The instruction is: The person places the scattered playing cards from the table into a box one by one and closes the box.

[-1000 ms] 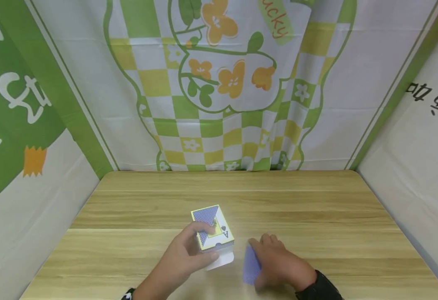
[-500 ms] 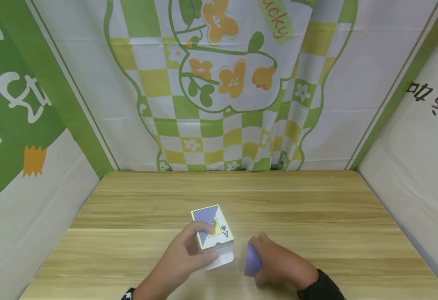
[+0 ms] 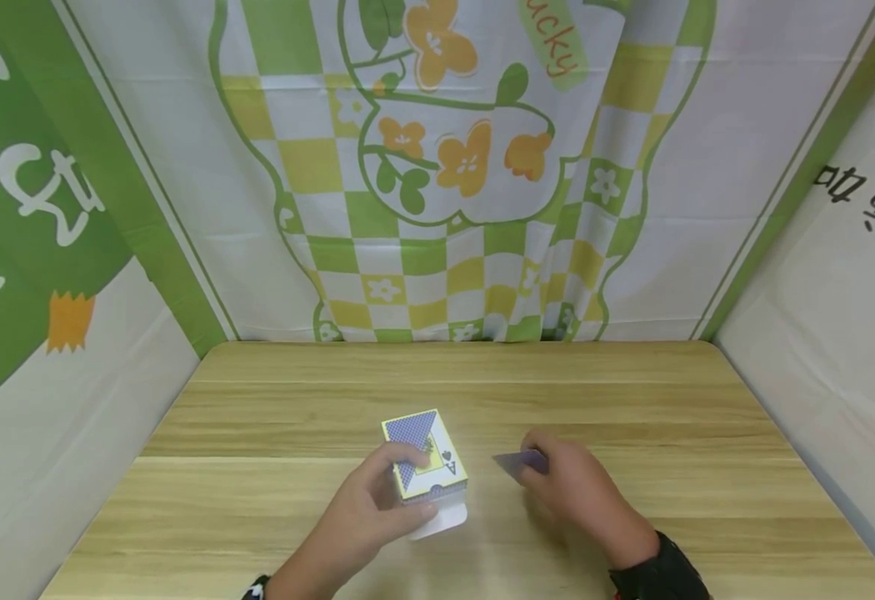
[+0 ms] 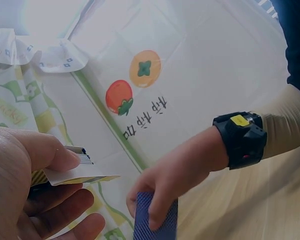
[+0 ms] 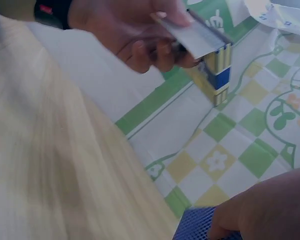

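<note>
My left hand (image 3: pixel 355 512) grips a playing-card box (image 3: pixel 413 432) printed with a blue pattern and an ace of spades. Its white flap (image 3: pixel 447 518) hangs open toward me beside the thumb. In the right wrist view the box's yellow side (image 5: pixel 221 75) shows beyond the fingers. To the right, my right hand (image 3: pixel 580 492) pinches a blue-backed playing card (image 3: pixel 512 463) above the table, its corner pointing at the box but apart from it. Whether this is one card or several I cannot tell. The blue patterned back (image 4: pixel 162 227) shows below my right fingers in the left wrist view.
Both hands are over a wood-grain table (image 3: pixel 272 408). A green-and-yellow checked cloth (image 3: pixel 422 275) hangs behind its far edge. Printed cloth walls stand at the left (image 3: pixel 160 325) and right (image 3: pixel 805 317) sides.
My right hand has lifted the blue card off the tabletop and moved it up and slightly away, turning it from upright-facing to nearly edge-on. The left hand and box have stayed in place.
</note>
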Action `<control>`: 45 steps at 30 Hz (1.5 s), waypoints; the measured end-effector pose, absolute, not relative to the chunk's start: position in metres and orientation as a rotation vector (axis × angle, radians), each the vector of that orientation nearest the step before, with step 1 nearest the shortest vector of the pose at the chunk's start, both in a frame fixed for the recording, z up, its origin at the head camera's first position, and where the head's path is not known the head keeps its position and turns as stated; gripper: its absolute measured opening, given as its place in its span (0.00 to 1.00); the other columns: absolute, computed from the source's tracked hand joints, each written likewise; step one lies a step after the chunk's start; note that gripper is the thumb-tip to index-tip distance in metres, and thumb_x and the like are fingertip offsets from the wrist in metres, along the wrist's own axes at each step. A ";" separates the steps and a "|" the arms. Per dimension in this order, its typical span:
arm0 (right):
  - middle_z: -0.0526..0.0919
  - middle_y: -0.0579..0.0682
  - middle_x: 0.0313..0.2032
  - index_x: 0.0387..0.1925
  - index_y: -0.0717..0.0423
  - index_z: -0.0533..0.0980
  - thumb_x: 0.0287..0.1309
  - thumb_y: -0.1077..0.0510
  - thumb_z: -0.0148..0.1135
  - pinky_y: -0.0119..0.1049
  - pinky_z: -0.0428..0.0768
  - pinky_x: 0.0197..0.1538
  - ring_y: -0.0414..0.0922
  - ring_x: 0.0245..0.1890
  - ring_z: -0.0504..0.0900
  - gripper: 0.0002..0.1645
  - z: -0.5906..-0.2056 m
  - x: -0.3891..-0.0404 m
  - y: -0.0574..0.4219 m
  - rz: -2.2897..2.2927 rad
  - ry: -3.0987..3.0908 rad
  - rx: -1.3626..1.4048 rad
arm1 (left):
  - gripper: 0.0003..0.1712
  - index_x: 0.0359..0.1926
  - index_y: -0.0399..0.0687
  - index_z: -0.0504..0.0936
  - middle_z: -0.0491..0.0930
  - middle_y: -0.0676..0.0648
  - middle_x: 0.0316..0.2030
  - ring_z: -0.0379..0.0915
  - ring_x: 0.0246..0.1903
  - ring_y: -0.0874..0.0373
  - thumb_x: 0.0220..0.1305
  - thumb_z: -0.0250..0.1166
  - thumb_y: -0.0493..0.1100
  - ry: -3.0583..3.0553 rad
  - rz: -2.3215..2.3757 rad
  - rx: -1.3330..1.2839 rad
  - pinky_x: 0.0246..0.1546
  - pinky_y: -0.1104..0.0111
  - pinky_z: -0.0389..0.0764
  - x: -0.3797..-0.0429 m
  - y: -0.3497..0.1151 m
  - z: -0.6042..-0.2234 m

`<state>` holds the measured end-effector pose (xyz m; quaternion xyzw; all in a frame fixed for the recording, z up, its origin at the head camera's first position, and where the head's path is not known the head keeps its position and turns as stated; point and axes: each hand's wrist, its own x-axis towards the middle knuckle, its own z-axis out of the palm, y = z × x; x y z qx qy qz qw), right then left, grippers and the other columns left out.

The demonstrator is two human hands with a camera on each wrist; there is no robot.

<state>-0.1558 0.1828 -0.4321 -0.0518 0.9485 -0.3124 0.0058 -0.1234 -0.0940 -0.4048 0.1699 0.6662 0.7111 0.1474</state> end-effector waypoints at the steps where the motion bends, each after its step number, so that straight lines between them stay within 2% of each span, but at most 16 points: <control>1: 0.84 0.47 0.35 0.37 0.46 0.76 0.58 0.62 0.69 0.37 0.75 0.33 0.41 0.29 0.76 0.10 -0.428 -0.155 0.184 -1.015 2.968 -0.146 | 0.25 0.54 0.41 0.71 0.72 0.34 0.56 0.78 0.51 0.44 0.58 0.71 0.32 1.922 2.044 0.487 0.45 0.58 0.86 -0.123 -0.094 -0.405; 5: 0.85 0.50 0.43 0.41 0.47 0.75 0.58 0.65 0.68 0.37 0.77 0.36 0.43 0.36 0.79 0.13 -0.414 -0.152 0.190 -1.178 2.930 -0.139 | 0.25 0.55 0.42 0.71 0.72 0.33 0.56 0.79 0.50 0.45 0.58 0.71 0.32 1.934 2.041 0.483 0.44 0.58 0.86 -0.124 -0.094 -0.406; 9: 0.84 0.52 0.47 0.52 0.50 0.78 0.63 0.61 0.67 0.38 0.83 0.38 0.45 0.42 0.82 0.16 -0.402 -0.147 0.193 -1.387 2.808 -0.149 | 0.25 0.55 0.42 0.71 0.71 0.33 0.57 0.78 0.51 0.44 0.58 0.71 0.32 1.937 2.043 0.487 0.45 0.58 0.86 -0.124 -0.094 -0.406; 14: 0.84 0.56 0.38 0.60 0.61 0.75 0.69 0.53 0.64 0.35 0.82 0.26 0.44 0.29 0.80 0.23 -0.390 -0.138 0.194 -1.643 2.504 -0.253 | 0.25 0.55 0.43 0.72 0.70 0.32 0.58 0.78 0.51 0.44 0.58 0.71 0.33 1.978 2.030 0.463 0.45 0.60 0.86 -0.124 -0.094 -0.404; 18: 0.84 0.55 0.34 0.64 0.65 0.71 0.73 0.51 0.59 0.29 0.72 0.20 0.39 0.21 0.74 0.28 -0.383 -0.128 0.193 -1.727 2.275 -0.394 | 0.25 0.55 0.42 0.71 0.72 0.33 0.57 0.78 0.50 0.46 0.59 0.71 0.33 1.987 2.042 0.474 0.44 0.60 0.86 -0.125 -0.095 -0.404; 22: 0.85 0.53 0.34 0.63 0.71 0.68 0.77 0.55 0.51 0.25 0.65 0.19 0.34 0.19 0.69 0.25 -0.383 -0.122 0.188 -1.813 2.008 -0.579 | 0.25 0.55 0.42 0.71 0.73 0.37 0.53 0.79 0.46 0.51 0.60 0.70 0.32 1.990 2.054 0.532 0.42 0.62 0.86 -0.126 -0.097 -0.405; 25: 0.84 0.50 0.33 0.62 0.74 0.67 0.79 0.59 0.45 0.23 0.64 0.19 0.32 0.19 0.69 0.23 -0.387 -0.119 0.184 -1.861 1.765 -0.714 | 0.24 0.56 0.42 0.71 0.73 0.40 0.51 0.79 0.45 0.54 0.61 0.69 0.32 1.997 2.065 0.563 0.41 0.64 0.85 -0.127 -0.098 -0.406; 29: 0.82 0.49 0.30 0.61 0.71 0.69 0.78 0.60 0.45 0.21 0.64 0.18 0.31 0.20 0.72 0.20 -0.394 -0.116 0.177 -1.834 1.592 -0.761 | 0.24 0.56 0.40 0.70 0.74 0.39 0.50 0.79 0.44 0.54 0.61 0.67 0.29 1.976 2.093 0.600 0.43 0.65 0.85 -0.128 -0.098 -0.408; 33: 0.77 0.64 0.25 0.57 0.67 0.72 0.77 0.59 0.46 0.23 0.62 0.16 0.32 0.18 0.71 0.18 -0.402 -0.114 0.169 -1.781 1.579 -0.749 | 0.27 0.58 0.37 0.68 0.74 0.38 0.49 0.80 0.44 0.52 0.57 0.62 0.25 1.949 2.113 0.640 0.44 0.64 0.85 -0.129 -0.098 -0.409; 35: 0.76 0.65 0.24 0.56 0.66 0.73 0.77 0.58 0.46 0.24 0.60 0.15 0.33 0.17 0.70 0.17 -0.405 -0.113 0.167 -1.759 1.579 -0.736 | 0.27 0.58 0.37 0.68 0.75 0.38 0.50 0.80 0.45 0.51 0.57 0.62 0.24 1.950 2.116 0.644 0.45 0.63 0.85 -0.130 -0.097 -0.410; 36: 0.76 0.64 0.24 0.56 0.66 0.73 0.77 0.58 0.46 0.24 0.60 0.15 0.33 0.16 0.69 0.17 -0.406 -0.113 0.166 -1.752 1.576 -0.733 | 0.27 0.58 0.38 0.68 0.75 0.38 0.50 0.80 0.46 0.51 0.57 0.62 0.24 1.952 2.116 0.645 0.45 0.63 0.85 -0.129 -0.097 -0.410; 40: 0.78 0.49 0.25 0.56 0.66 0.73 0.77 0.57 0.47 0.24 0.60 0.15 0.32 0.16 0.69 0.18 -0.408 -0.112 0.163 -1.724 1.575 -0.713 | 0.27 0.58 0.38 0.68 0.74 0.37 0.51 0.80 0.47 0.50 0.58 0.63 0.25 1.958 2.121 0.656 0.46 0.62 0.85 -0.129 -0.097 -0.410; 45: 0.77 0.48 0.24 0.57 0.67 0.72 0.78 0.56 0.47 0.24 0.60 0.16 0.32 0.15 0.68 0.19 -0.406 -0.110 0.160 -1.756 1.570 -0.677 | 0.29 0.58 0.40 0.69 0.72 0.36 0.54 0.78 0.49 0.47 0.55 0.64 0.25 1.981 2.097 0.634 0.46 0.60 0.85 -0.128 -0.097 -0.410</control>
